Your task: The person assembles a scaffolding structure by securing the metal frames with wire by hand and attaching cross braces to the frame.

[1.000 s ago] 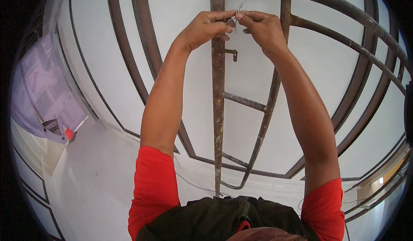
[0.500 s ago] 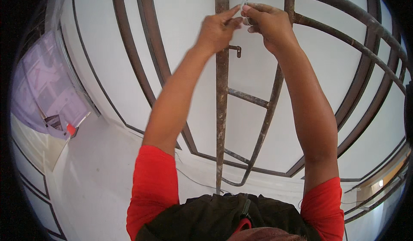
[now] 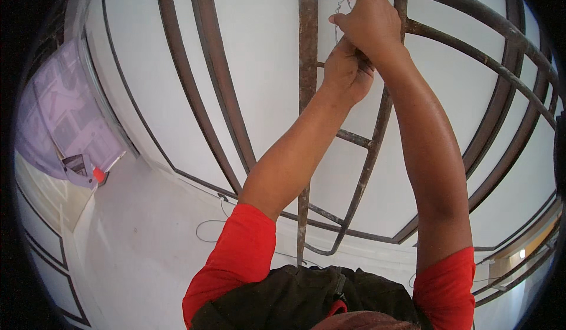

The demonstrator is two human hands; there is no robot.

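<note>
A thin twisted wire (image 3: pixel 339 3) hangs from above, just in front of the upper opening of a stained metal scaffold frame (image 3: pixel 307 47). My right hand (image 3: pixel 372 22) is raised beside it, fingers curled around a bent end of the wire, with the thumb pointing left toward the hanging strand. Just below, my left hand (image 3: pixel 346 68) crosses under the right wrist, palm partly turned up. Its fingertips are hidden behind the right hand, so what they hold does not show. The lower part of the strand runs down to the left hand.
Curved scaffold tubes (image 3: pixel 471 47) sweep to the right. Behind stands a white wall with dark brown strips (image 3: pixel 221 88). A thin cable (image 3: pixel 206 230) lies on the pale floor (image 3: pixel 135 259). At the far left hangs a translucent purple sheet (image 3: pixel 71 112) near a small red object (image 3: pixel 98 174).
My left hand has moved right and down, from pinching at the wire to beneath my right wrist. My right hand has shifted slightly up and turned. More of the wire shows now.
</note>
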